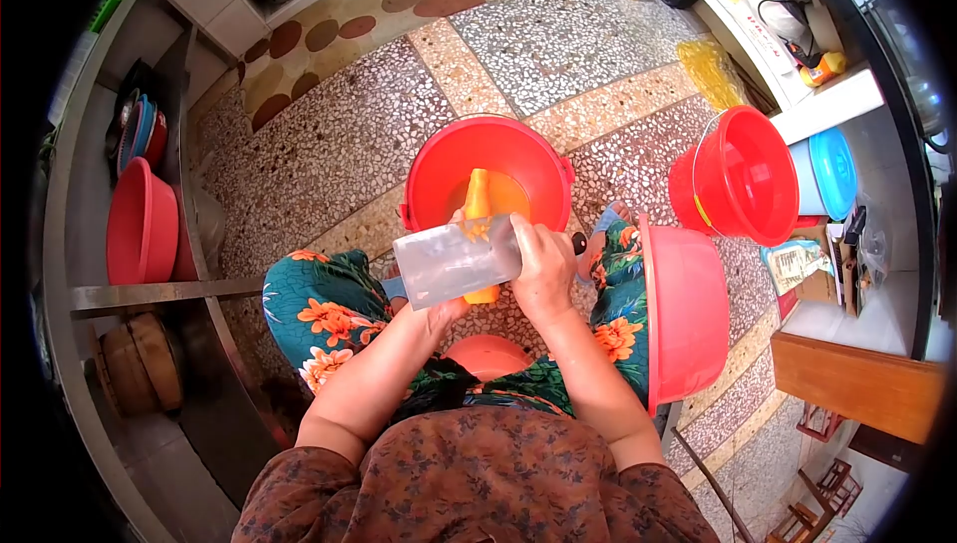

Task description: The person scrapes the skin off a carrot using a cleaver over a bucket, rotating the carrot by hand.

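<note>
Grey rectangular blade (449, 262) over elongated orange vegetable (478, 196)

right fingers (528, 242) grip a cleaver (449, 262) across an orange vegetable (478, 194) over a red bucket (434, 169)

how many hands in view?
2: the right hand grips the cleaver; the left hand, mostly hidden beneath the cleaver, is at the orange vegetable.

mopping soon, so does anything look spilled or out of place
No clear spill. The pink basin by the right leg looks odd: its rim shows on the leg side with no open top visible, so it seems tipped or turned over.
</note>
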Motion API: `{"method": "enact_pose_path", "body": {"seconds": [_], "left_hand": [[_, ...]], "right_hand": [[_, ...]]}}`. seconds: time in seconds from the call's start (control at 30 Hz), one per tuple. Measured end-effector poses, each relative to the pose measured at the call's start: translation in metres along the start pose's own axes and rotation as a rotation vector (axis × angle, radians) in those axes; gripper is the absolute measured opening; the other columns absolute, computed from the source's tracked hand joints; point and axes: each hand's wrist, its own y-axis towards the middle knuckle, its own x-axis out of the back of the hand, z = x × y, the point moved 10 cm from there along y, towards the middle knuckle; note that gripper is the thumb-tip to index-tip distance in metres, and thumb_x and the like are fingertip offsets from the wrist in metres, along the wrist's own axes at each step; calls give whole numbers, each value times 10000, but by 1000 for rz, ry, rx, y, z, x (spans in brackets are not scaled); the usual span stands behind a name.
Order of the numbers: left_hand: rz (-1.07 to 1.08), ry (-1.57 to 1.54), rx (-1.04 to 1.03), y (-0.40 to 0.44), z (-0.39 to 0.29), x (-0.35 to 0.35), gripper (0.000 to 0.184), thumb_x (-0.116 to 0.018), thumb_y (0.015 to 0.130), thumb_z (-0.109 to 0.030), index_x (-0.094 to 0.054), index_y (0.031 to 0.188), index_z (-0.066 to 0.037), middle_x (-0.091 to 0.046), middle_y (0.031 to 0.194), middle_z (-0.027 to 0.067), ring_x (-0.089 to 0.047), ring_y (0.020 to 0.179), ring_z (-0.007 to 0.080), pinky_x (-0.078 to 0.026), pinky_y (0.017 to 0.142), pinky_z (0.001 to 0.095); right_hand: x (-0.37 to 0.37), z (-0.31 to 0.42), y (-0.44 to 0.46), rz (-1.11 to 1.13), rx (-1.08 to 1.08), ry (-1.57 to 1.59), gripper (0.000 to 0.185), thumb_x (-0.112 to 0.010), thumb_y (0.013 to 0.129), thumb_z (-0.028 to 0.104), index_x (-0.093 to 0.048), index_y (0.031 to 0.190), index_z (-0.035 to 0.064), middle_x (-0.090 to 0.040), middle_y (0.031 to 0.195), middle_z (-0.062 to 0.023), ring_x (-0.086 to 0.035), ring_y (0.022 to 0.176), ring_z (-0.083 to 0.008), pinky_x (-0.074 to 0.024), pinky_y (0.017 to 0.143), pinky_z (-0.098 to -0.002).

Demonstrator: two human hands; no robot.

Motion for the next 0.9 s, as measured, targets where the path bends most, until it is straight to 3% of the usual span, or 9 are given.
{"method": "enact_pose_path", "body": {"seconds": [0.07, 0.13, 0.17, 0.23, 0.67, 0.9], "left_hand": [[21, 33, -17, 3, -2, 0, 347, -570, 1061, -402, -606, 1251, -113, -684, 1145, 46, -687, 1037, 207, -581, 908, 388], [22, 18, -23, 1, -2, 1, 342, -575, 1053, -395, -619, 1237, -111, -692, 1145, 61, -688, 1041, 218, -574, 921, 403], [25, 2, -29, 0, -2, 3, 337, -579, 1045, -389, -633, 1223, -108, -701, 1146, 76, -688, 1046, 228, -567, 934, 417], [27, 32, -34, 0, -1, 8, 335, -569, 1048, -373, -627, 1233, -100, -696, 1162, 78, -686, 1055, 228, -568, 938, 418], [-182, 231, -44, -11, 3, 13, 290, -565, 1053, -267, -599, 1274, -81, -693, 1176, 68, -696, 1036, 202, -598, 880, 380], [-109, 271, -13, -9, 4, 6, 303, -512, 1076, -306, -593, 1279, -95, -698, 1168, 73, -700, 982, 217, -599, 829, 364]], "right_hand": [[-1, 2, -1, 0, 7, 1, 471, -737, 747, 1, -646, 1209, 34, -648, 836, -103, -652, 766, -327, -472, 717, -438], [0, 3, 1, -10, 15, 4, 446, -631, 784, -17, -640, 1227, 39, -621, 831, -87, -628, 772, -317, -460, 705, -446], [0, 2, 1, -10, 14, 3, 446, -631, 784, -17, -640, 1227, 39, -621, 831, -87, -628, 772, -317, -460, 705, -446], [-1, 0, 0, -13, 17, -10, 475, -749, 751, 30, -643, 1214, 34, -638, 816, -97, -651, 762, -323, -470, 718, -436], [2, -11, 2, -69, -30, -40, 434, -703, 788, 0, -638, 1216, 36, -651, 830, -98, -662, 773, -315, -474, 710, -437], [-6, -18, 1, -43, -65, -86, 406, -671, 813, -8, -633, 1214, 44, -651, 837, -100, -662, 798, -312, -476, 724, -439]]}}
